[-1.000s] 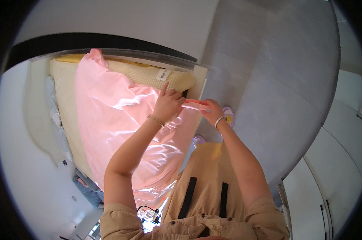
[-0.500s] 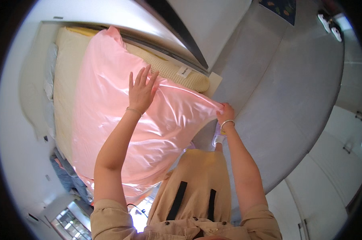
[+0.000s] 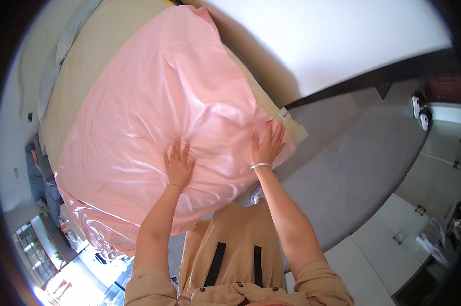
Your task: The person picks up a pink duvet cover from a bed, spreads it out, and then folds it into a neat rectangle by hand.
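Below, we press both palms flat on the pink sheet [image 3: 159,122], which lies spread over the beige mattress [image 3: 82,66]. Our left hand [image 3: 178,166] rests mid-sheet, fingers spread (nothing pinched); our right hand [image 3: 267,145], a bracelet [image 3: 261,166] at its wrist, lies open near the mattress corner

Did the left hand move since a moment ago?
Yes. The left hand was lifted above the pink sheet with fingers spread; now it has come down and lies flat on it, over the mattress.
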Action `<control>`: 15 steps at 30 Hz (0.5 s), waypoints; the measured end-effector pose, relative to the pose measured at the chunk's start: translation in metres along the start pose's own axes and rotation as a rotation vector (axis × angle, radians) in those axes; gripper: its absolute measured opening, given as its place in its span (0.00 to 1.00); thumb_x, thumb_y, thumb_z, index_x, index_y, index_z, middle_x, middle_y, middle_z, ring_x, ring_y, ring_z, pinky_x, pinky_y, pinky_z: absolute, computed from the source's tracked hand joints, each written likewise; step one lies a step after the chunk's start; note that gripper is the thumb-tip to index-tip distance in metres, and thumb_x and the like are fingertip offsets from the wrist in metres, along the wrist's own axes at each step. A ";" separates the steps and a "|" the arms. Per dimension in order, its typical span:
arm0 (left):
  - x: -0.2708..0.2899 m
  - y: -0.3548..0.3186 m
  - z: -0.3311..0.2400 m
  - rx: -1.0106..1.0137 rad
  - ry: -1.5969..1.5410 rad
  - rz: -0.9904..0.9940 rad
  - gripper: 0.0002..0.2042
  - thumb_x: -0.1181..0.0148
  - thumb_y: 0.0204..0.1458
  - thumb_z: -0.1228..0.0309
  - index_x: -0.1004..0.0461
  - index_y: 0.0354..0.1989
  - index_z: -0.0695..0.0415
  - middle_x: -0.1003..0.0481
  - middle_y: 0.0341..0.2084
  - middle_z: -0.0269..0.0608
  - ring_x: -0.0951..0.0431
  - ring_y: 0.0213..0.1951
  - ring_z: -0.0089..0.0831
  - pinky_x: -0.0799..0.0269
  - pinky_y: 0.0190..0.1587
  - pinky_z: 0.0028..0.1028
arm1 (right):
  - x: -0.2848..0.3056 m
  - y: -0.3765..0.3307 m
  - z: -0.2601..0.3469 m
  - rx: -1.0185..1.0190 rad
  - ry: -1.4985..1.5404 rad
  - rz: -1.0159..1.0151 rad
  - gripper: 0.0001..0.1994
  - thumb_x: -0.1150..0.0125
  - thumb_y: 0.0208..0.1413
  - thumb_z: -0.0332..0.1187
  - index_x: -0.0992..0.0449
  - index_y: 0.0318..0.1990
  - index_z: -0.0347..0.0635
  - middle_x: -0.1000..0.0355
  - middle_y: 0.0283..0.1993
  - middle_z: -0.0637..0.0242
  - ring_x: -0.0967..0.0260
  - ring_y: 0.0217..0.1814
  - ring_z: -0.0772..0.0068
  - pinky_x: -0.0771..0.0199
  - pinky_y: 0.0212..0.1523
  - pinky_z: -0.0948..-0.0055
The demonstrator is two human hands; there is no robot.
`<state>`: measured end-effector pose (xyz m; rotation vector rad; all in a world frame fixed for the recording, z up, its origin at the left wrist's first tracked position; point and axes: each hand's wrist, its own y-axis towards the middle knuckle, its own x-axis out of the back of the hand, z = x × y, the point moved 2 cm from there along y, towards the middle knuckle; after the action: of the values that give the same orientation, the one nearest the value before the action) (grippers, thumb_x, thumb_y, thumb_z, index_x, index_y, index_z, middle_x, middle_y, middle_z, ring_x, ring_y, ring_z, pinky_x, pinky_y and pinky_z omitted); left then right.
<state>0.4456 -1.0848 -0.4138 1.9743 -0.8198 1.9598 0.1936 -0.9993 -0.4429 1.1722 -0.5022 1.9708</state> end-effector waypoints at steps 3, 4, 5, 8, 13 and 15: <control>0.004 0.005 0.008 0.010 -0.048 0.010 0.26 0.52 0.47 0.59 0.47 0.57 0.44 0.53 0.59 0.37 0.54 0.60 0.32 0.67 0.59 0.44 | -0.016 0.025 0.016 -0.016 -0.218 0.054 0.28 0.55 0.49 0.39 0.49 0.58 0.41 0.54 0.62 0.61 0.62 0.65 0.60 0.64 0.61 0.58; 0.008 0.010 0.011 0.003 -0.064 0.004 0.25 0.51 0.47 0.59 0.45 0.56 0.45 0.52 0.59 0.37 0.54 0.60 0.32 0.67 0.59 0.44 | -0.022 0.036 0.019 -0.013 -0.249 0.073 0.27 0.56 0.50 0.39 0.49 0.58 0.42 0.54 0.62 0.62 0.62 0.65 0.61 0.65 0.61 0.58; 0.014 0.018 0.014 -0.007 -0.080 -0.002 0.24 0.51 0.47 0.60 0.44 0.55 0.46 0.51 0.58 0.37 0.53 0.60 0.32 0.67 0.59 0.44 | -0.029 0.045 0.021 -0.044 -0.239 0.047 0.27 0.56 0.50 0.39 0.49 0.58 0.41 0.55 0.62 0.62 0.63 0.66 0.62 0.65 0.61 0.59; 0.032 0.061 0.037 -0.029 -0.046 -0.068 0.20 0.50 0.46 0.62 0.40 0.49 0.51 0.47 0.55 0.37 0.50 0.58 0.32 0.64 0.59 0.44 | -0.042 0.060 0.033 -0.147 -0.250 -0.037 0.25 0.56 0.50 0.35 0.48 0.57 0.41 0.52 0.61 0.64 0.61 0.65 0.65 0.65 0.62 0.61; 0.085 0.199 0.078 -0.035 -0.093 -0.336 0.17 0.50 0.46 0.63 0.38 0.45 0.54 0.45 0.54 0.38 0.47 0.56 0.34 0.60 0.58 0.44 | -0.056 0.084 0.055 -0.285 -0.285 0.008 0.22 0.52 0.48 0.30 0.45 0.53 0.42 0.45 0.54 0.63 0.54 0.60 0.63 0.61 0.59 0.62; 0.090 0.257 0.088 -0.001 -0.109 -0.425 0.17 0.51 0.48 0.63 0.39 0.46 0.54 0.45 0.54 0.37 0.47 0.56 0.33 0.59 0.58 0.43 | -0.058 0.082 0.052 -0.298 -0.307 0.046 0.22 0.51 0.47 0.29 0.44 0.52 0.42 0.44 0.53 0.62 0.52 0.59 0.62 0.59 0.58 0.62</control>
<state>0.3754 -1.3615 -0.3873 2.0622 -0.3773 1.6182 0.1747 -1.1096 -0.4631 1.2811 -0.9533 1.6861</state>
